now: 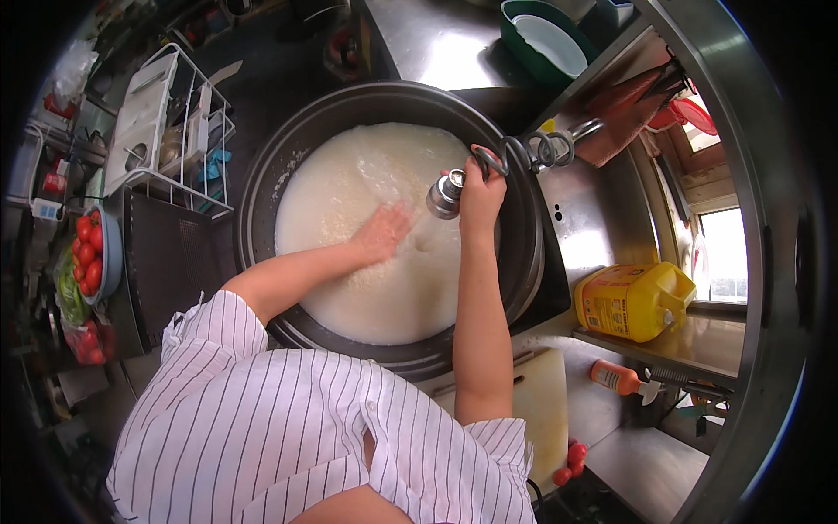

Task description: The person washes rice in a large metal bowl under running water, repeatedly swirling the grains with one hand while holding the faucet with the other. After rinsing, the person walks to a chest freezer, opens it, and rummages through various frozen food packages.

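Note:
A large dark round pot [258, 196] holds milky water [419, 295] with pale rice-like grains [337, 226] showing near its middle and left side. My left hand [383, 232] is in the water, flat and blurred, with its fingertips partly hidden. Nothing shows in its grasp. My right hand [483, 196] is closed around a metal spray head [446, 194] held over the pot's right side. A coiled metal spring hose [540, 152] runs from it to the upper right. The water's surface is rippled and splashing above my left hand.
A white wire rack [190, 141] stands left, near a blue bowl of tomatoes [91, 252]. A yellow jug [632, 301] sits on the right shelf above an orange spray bottle [619, 378]. A cutting board [546, 406] leans near my right forearm. A green basin [543, 42] stands at the back.

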`<state>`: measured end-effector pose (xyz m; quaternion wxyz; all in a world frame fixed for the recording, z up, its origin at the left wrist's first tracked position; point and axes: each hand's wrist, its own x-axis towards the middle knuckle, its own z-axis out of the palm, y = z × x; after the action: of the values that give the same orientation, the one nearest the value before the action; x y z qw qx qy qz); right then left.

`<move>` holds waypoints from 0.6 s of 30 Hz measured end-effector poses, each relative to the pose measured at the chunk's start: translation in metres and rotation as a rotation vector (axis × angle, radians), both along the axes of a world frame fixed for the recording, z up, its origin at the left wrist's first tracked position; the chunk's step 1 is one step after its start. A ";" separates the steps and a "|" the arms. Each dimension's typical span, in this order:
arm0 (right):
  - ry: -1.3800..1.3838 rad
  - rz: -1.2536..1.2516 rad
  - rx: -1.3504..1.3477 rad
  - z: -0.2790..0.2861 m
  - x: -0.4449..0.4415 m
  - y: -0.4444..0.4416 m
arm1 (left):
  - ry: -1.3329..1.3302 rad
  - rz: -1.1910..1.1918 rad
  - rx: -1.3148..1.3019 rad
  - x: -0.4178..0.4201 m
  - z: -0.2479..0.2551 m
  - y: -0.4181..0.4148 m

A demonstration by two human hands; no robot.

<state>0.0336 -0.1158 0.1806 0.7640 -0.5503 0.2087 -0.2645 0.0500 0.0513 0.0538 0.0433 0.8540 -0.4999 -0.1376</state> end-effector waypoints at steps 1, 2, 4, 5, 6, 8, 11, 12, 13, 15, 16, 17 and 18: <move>-0.004 0.008 0.004 0.001 0.000 0.001 | 0.054 -0.038 -0.056 -0.009 -0.009 0.001; -0.007 0.017 0.009 0.001 0.000 0.001 | 0.110 -0.074 -0.113 -0.018 -0.019 0.003; -0.001 0.006 -0.030 -0.006 0.004 0.000 | 0.580 0.038 -0.325 -0.041 -0.033 0.003; 0.001 -0.005 -0.051 -0.009 0.004 -0.002 | 0.815 0.090 -0.427 -0.046 -0.036 0.001; 0.014 -0.003 -0.056 -0.012 0.002 -0.005 | 0.703 -0.109 -0.192 -0.045 -0.039 0.001; 0.040 -0.025 -0.058 -0.013 -0.004 -0.011 | 0.470 -0.412 0.095 -0.033 -0.034 0.002; 0.036 -0.039 -0.079 -0.007 -0.002 -0.006 | 0.287 -0.352 -0.095 0.008 -0.094 0.027; 0.034 -0.025 -0.093 -0.006 0.003 0.001 | 0.297 -0.211 -0.189 0.023 -0.113 0.034; 0.026 0.004 -0.105 -0.008 0.009 0.007 | 0.395 0.034 -0.228 0.038 -0.122 0.029; 0.023 0.009 -0.140 -0.014 0.012 0.005 | 0.424 0.319 -0.289 0.048 -0.112 0.007; 0.022 0.021 -0.089 -0.015 0.012 0.007 | 0.357 0.388 -0.308 0.048 -0.100 0.000; 0.044 -0.027 -0.046 -0.018 -0.002 -0.006 | 0.150 0.238 -0.309 0.036 -0.048 -0.020; 0.039 -0.034 0.005 -0.012 -0.006 -0.007 | -0.086 0.125 -0.316 0.030 -0.006 -0.027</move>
<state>0.0273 -0.1231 0.1682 0.7565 -0.5499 0.2335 -0.2659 0.0799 0.0246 0.0478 0.1641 0.8711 -0.4625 -0.0177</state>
